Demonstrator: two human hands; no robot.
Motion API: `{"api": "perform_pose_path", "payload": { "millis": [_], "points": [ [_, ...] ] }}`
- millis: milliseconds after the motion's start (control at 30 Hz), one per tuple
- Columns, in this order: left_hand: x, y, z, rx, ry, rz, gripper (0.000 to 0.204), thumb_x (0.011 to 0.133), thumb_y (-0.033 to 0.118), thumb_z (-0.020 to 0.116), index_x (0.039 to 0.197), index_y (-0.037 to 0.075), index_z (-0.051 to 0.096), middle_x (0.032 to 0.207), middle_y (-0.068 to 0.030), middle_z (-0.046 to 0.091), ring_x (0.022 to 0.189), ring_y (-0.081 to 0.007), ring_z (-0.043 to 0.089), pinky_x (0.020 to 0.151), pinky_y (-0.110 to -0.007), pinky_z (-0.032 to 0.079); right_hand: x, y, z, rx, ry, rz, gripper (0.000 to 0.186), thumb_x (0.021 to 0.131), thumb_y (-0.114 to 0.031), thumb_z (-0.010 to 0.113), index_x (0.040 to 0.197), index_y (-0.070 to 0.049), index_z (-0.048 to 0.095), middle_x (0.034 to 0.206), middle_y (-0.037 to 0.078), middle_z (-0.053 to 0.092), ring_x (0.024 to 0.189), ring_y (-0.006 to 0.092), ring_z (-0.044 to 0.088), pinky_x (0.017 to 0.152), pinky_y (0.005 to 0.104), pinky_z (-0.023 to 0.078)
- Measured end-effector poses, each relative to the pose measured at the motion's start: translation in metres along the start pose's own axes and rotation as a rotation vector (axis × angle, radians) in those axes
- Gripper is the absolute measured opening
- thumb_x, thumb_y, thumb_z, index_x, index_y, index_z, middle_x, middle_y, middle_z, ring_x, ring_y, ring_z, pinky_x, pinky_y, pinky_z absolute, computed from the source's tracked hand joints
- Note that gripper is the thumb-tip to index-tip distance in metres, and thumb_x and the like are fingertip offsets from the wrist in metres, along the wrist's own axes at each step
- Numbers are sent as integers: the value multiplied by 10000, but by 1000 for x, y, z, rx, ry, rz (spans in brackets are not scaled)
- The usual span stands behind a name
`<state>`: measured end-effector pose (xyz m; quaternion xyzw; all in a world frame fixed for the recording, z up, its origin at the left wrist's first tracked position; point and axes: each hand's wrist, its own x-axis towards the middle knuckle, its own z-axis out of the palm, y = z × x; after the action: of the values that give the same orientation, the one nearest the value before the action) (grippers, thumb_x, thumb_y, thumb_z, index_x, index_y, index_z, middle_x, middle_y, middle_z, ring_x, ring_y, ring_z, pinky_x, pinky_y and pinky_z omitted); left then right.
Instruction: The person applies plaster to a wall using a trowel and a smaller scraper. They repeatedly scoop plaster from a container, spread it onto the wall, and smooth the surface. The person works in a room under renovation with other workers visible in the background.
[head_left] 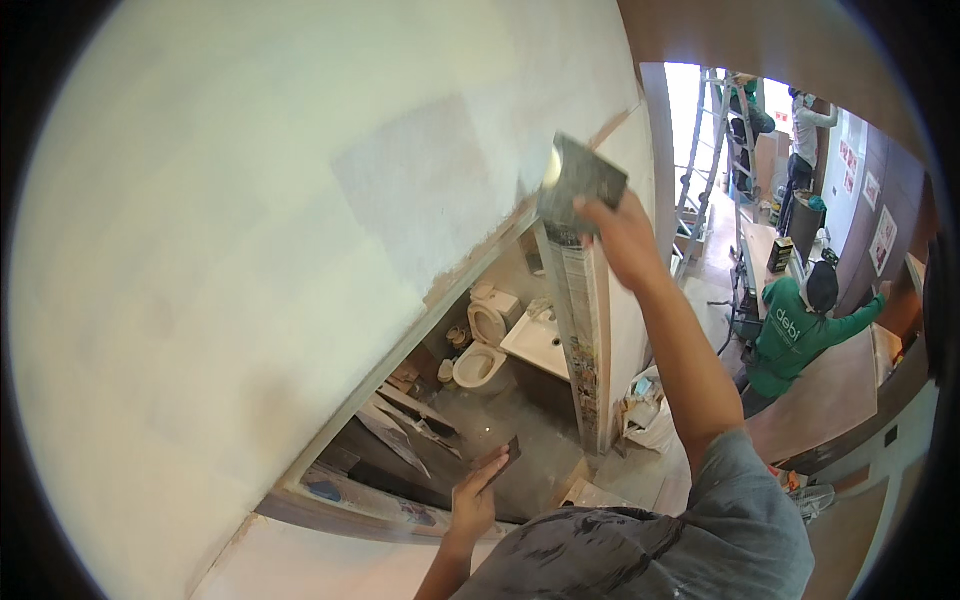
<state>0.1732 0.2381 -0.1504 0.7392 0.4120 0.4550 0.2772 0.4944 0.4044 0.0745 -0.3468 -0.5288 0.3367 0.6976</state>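
Note:
My right hand [632, 240] is raised at the corner above a doorway, closed on a dark grey rectangular flat piece [585, 180]. A pale smear shows on its left edge, and I cannot tell exactly what kind of tool it is. The piece lies against or just in front of the off-white wall [250, 200], beside a greyish patch [400, 180] and a rough strip along the door opening's upper edge. Lower down, my left hand [476, 500] grips a smaller dark flat piece [514, 452], held in front of the opening and apart from the wall.
Through the doorway are a toilet [482, 368], a white sink [540, 342] and leaning boards [400, 430]. The worn door frame post [580, 340] stands below my right hand. At right, a person in green [795, 325] works near a stepladder [708, 150]; others stand farther back. A white bag [648, 412] sits by the post.

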Motion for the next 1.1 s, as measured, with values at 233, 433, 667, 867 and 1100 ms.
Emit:
{"api": "perform_pose_path", "payload": {
  "millis": [233, 433, 667, 867, 1100],
  "points": [
    [-17, 0, 7, -130, -5, -140, 483, 902, -137, 441, 1325, -2, 630, 1354, -172, 647, 1294, -260, 596, 1120, -361, 411, 111, -48, 13, -607, 146, -451, 354, 863, -131, 491, 1113, 88, 613, 1012, 303, 665, 1005, 466, 626, 922, 471, 487],
    [-23, 1, -2, -150, 10, -169, 495, 919, -122, 423, 1358, 7, 610, 1371, -165, 638, 1308, -258, 587, 1124, -356, 409, 130, -63, 36, -706, 83, -368, 434, 844, -112, 488, 1206, 99, 603, 1083, 333, 650, 1060, 481, 614, 964, 471, 479],
    [-30, 1, -26, -97, 21, -184, 415, 976, -58, 467, 1360, 6, 608, 1350, -159, 655, 1282, -237, 602, 1104, -343, 416, 132, -48, 56, -747, 177, -430, 558, 830, -125, 533, 1343, 94, 559, 1226, 322, 581, 1142, 446, 585, 1020, 429, 463],
    [-54, -43, -46, -190, 167, -245, 344, 1024, 56, 543, 1347, -49, 593, 1254, -169, 694, 1174, -195, 633, 1054, -322, 437, 88, -63, 94, -686, 143, -440, 559, 835, -91, 544, 1363, 92, 528, 1326, 304, 505, 1195, 460, 551, 1071, 434, 441],
    [-48, -33, -62, -403, 220, -260, 365, 1020, 97, 581, 1321, -110, 562, 1236, -165, 650, 1106, -232, 650, 1035, -383, 507, 14, -91, 153, -669, 82, -511, 578, 834, -77, 584, 1377, 95, 483, 1258, 297, 504, 1169, 472, 527, 1049, 464, 452]
  ]
}}
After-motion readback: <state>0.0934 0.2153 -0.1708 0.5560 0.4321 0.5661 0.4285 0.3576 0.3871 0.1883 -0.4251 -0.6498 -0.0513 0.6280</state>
